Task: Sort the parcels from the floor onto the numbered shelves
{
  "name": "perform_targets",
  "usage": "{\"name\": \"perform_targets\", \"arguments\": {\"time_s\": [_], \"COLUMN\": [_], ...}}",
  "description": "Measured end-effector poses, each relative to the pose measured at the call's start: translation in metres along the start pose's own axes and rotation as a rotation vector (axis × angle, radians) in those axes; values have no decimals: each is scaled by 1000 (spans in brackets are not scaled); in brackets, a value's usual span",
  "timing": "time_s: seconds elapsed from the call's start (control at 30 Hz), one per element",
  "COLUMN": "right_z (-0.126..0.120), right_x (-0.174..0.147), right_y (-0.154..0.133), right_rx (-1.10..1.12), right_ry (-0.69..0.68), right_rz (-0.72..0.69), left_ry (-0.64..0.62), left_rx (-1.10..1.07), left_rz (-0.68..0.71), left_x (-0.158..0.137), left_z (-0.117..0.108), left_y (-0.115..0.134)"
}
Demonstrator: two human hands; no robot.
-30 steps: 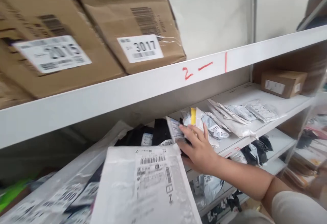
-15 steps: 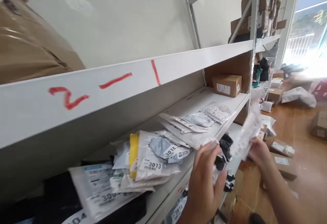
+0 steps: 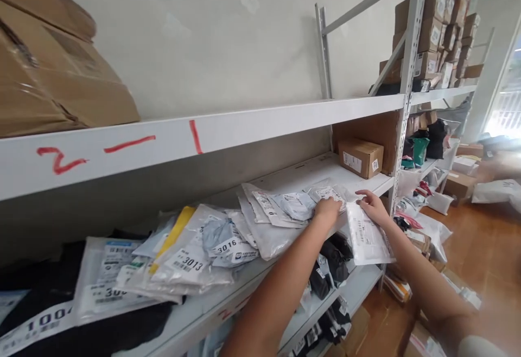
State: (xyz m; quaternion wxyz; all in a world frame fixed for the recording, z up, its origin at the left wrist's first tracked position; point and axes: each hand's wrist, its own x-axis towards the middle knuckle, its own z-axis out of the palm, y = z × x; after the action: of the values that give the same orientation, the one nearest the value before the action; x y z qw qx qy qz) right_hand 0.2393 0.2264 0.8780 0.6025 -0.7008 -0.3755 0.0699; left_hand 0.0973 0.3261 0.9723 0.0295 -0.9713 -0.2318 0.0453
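Observation:
My right hand is closed on the top edge of a flat white plastic mailer, which hangs in front of the shelf edge with its printed label showing. My left hand reaches over the shelf, and its fingers lie on a clear-wrapped parcel with a white label. Its fingertips are partly hidden. Beside that parcel, a grey-white mailer overlaps several others. Farther left lie bags marked 3016 and 3013.
A small cardboard box stands at the shelf's far end. The upper beam, marked 2-1 in red, runs above my hands. Dark parcels fill the lower shelf. A metal upright stands at right, with stacked cartons beyond it.
My left hand has moved forward from the shelf's front edge onto the parcel. My right hand has brought the mailer closer to the shelf, and the mailer is now less blurred. The view has shifted right.

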Motion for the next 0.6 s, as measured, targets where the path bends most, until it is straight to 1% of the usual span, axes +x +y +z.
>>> {"name": "perform_targets", "arguments": {"time_s": [0.07,0.17,0.23,0.3,0.37,0.47,0.53,0.6], "right_z": [0,1,5,14,29,59,77,89], "right_x": [17,39,52,59,61,52,42,33], "right_y": [-4,-15,-24,-30,-34,-40,-45,-50], "right_rx": [-104,-265,-314,-320,-321,-353,-381,-403], "right_ry": [-53,-138,-220,-314,-402,-512,-555,-570], "right_rz": [-25,-12,-2,-11,-35,-101,-161,-210], "left_ry": [19,60,94,111,99,22,-32,-45], "left_rx": [33,91,125,154,174,188,200,215], "left_rz": [-1,-32,-46,-83,-155,-276,-329,-338], "left_x": [3,8,11,9,0,-22,-33,-34], "left_z": [0,-10,-19,-26,-28,-24,-21,-20], "left_y": [-1,2,2,-3,-14,-30,-36,-37]}}
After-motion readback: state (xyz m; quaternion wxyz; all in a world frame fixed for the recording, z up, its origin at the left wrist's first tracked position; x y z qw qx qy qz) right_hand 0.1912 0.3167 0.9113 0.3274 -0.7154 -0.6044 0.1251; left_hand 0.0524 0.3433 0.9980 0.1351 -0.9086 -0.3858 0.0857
